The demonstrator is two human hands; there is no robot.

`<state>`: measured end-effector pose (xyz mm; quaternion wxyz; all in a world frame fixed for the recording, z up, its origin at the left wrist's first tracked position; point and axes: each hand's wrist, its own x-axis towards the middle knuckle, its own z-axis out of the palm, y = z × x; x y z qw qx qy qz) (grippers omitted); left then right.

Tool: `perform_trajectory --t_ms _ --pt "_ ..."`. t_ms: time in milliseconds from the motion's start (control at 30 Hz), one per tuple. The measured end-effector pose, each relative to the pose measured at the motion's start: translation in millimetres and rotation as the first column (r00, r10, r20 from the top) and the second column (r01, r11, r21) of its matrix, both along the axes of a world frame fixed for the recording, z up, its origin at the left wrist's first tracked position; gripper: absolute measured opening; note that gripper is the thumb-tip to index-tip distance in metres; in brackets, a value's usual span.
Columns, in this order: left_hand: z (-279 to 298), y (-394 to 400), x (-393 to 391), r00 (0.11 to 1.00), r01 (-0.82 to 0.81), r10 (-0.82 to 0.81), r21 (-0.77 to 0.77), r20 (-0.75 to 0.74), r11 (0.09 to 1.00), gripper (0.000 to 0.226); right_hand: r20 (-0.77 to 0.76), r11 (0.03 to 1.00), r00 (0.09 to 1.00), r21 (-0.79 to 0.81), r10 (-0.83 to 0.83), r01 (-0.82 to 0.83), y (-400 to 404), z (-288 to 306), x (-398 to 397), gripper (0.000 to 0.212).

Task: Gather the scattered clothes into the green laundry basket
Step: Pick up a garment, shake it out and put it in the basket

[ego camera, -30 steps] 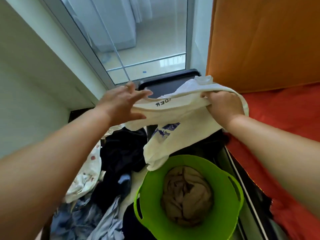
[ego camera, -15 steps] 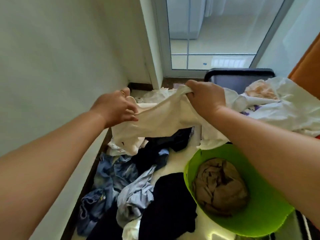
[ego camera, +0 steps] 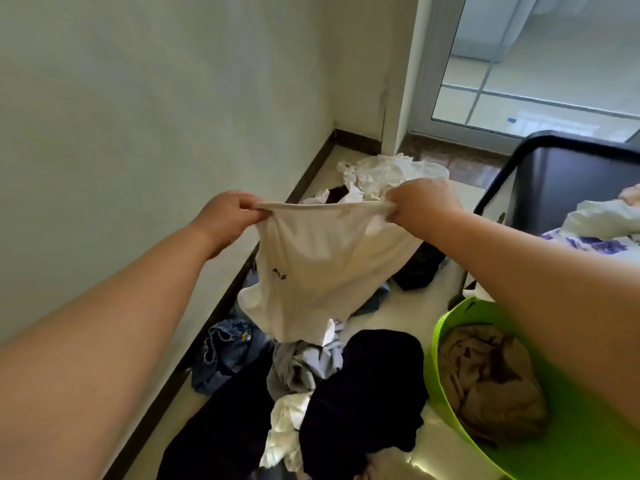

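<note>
So we're in a corner of a room, pale wall (ego camera: 138, 98) on the left, glass door (ego camera: 536, 64) at the far right, light floor covered in laundry. From my feed, the left hand (ego camera: 227, 216) and right hand (ego camera: 420, 202) each pinch a top corner of a cream cotton t-shirt (ego camera: 322, 265), stretched between them and hanging over the pile. There's small dark lettering on it, but it's partly folded and I can't read it properly. The bright green plastic laundry basket (ego camera: 571, 445) sits near right on the floor with a brownish-grey garment (ego camera: 491, 382) inside. Under the shirt: blue denim jeans (ego camera: 225, 348), dark navy clothes (ego camera: 374, 393), a grey shirt (ego camera: 301, 365). A black bin (ego camera: 571, 192) stands far right.
</note>
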<state>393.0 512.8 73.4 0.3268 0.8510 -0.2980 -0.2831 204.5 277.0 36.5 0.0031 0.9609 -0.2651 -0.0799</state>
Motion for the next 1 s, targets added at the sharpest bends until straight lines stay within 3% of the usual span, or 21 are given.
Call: perform_trajectory --t_ms 100,167,233,300,367,433,533,600,633,700,767,833,867,900,933,967,1000 --pt "11 14 12 0.989 0.011 -0.005 0.04 -0.146 0.999 0.007 -0.045 1.0 0.999 0.025 -0.003 0.004 6 -11 5 0.032" --pt "16 23 25 0.925 -0.061 0.059 0.006 -0.375 0.998 0.009 -0.109 0.997 0.992 0.043 -0.063 0.068 7 -13 12 0.04" --pt "17 27 32 0.808 -0.196 0.129 -0.056 -0.575 0.979 0.014 -0.219 0.991 0.967 0.002 -0.134 0.137 7 -12 20 0.031" --pt "14 25 32 0.785 -0.236 0.151 -0.065 -0.601 0.97 0.037 -0.313 0.979 0.928 -0.032 -0.203 0.203 7 -9 25 0.011" --pt "9 20 26 0.886 -0.13 0.134 0.04 -0.443 0.991 0.044 -0.341 0.974 0.916 -0.001 -0.214 0.228 6 -7 31 0.007" --pt "2 17 22 0.96 -0.036 0.081 0.169 -0.267 0.985 0.036 -0.325 0.964 0.926 0.115 -0.192 0.24 3 -9 35 0.016" --pt "-7 17 16 0.993 0.109 -0.092 0.334 -0.067 0.936 0.038 -0.265 0.92 0.946 0.289 -0.188 0.264 -7 -14 40 0.032" --pt "-16 18 12 0.951 0.204 -0.296 0.545 0.087 0.813 0.039 -0.237 0.926 0.959 0.302 -0.157 0.226 -6 -10 37 0.029" --pt "-22 17 11 0.924 0.193 -0.354 0.623 0.145 0.758 0.039 -0.211 0.922 0.966 0.324 -0.148 0.212 -3 -8 33 0.026" --pt "-34 16 11 0.896 0.043 -0.324 0.668 0.303 0.743 0.02 -0.183 0.919 0.976 0.351 -0.118 0.177 -1 -9 29 0.023" --pt "-40 13 12 0.881 -0.204 -0.127 0.607 0.456 0.768 0.008 -0.306 0.944 0.949 0.282 -0.079 0.17 3 -14 29 0.024" --pt "-39 5 10 0.89 -0.347 0.089 0.537 0.447 0.769 0.012 -0.328 0.929 0.933 0.279 -0.145 0.243 11 -16 31 0.024" --pt "-38 1 7 0.901 -0.399 0.232 0.489 0.366 0.776 0.011 -0.299 0.858 0.927 0.388 -0.228 0.336 14 -14 33 0.02" --pt "-34 -5 2 0.877 -0.48 0.432 0.432 0.212 0.764 0.012 -0.276 0.661 0.881 0.584 -0.384 0.471 18 -10 36 0.015" --pt "-29 -11 -1 0.786 -0.57 0.618 0.377 -0.008 0.73 0.017 -0.301 0.342 0.772 0.765 -0.56 0.546 21 -7 39 0.011" --pt "-20 -17 -3 0.657 -0.645 0.72 0.326 -0.224 0.691 0.023 -0.357 0.013 0.64 0.868 -0.681 0.497 26 -2 42 0.007" --pt "-13 -20 -1 0.547 -0.712 0.746 0.256 -0.38 0.653 0.028 -0.387 -0.236 0.547 0.915 -0.743 0.326 28 1 46 0.002"
